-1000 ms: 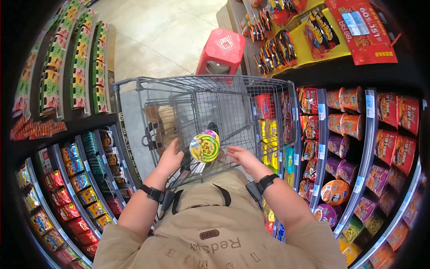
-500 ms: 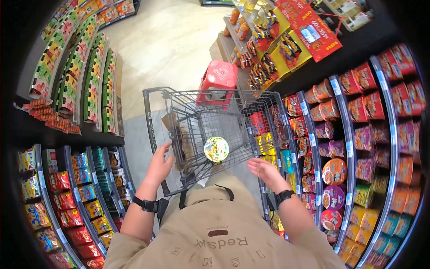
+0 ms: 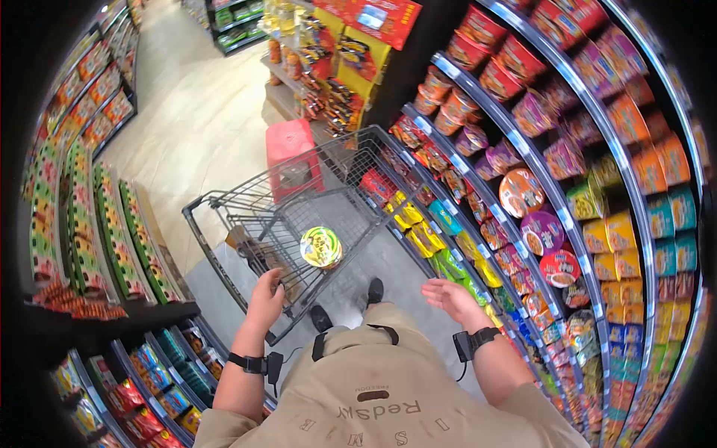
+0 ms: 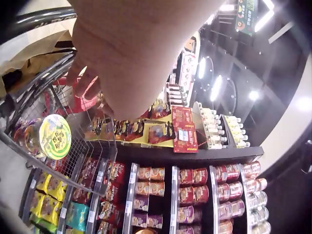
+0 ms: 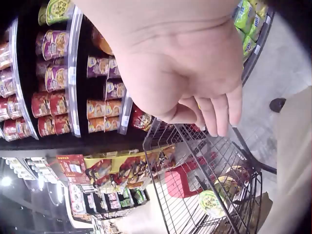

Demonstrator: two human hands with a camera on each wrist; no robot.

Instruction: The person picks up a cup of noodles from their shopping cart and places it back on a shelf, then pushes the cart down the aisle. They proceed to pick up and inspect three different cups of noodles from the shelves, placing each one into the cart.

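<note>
A wire shopping cart stands in front of me. Inside it sits an instant noodle tub with a green, yellow and white lid; in the right wrist view more round tubs show behind that lid. My left hand is held beside the cart's near side, fingers loosely bent and nothing in them. In the left wrist view its fingers hang over the basket wires. My right hand is held out to the right of the cart, palm inward, its fingers extended and holding nothing.
Shelves of noodle cups and packets curve along the right side. Boxed goods line the left shelves. A red stool stands beyond the cart, near hanging snack bags. A brown cardboard piece lies at the cart.
The head view has swung right, so more of the right shelves shows. The cart has turned and shifted left in view. My right hand has moved farther from it, and my shoes have come into view.
</note>
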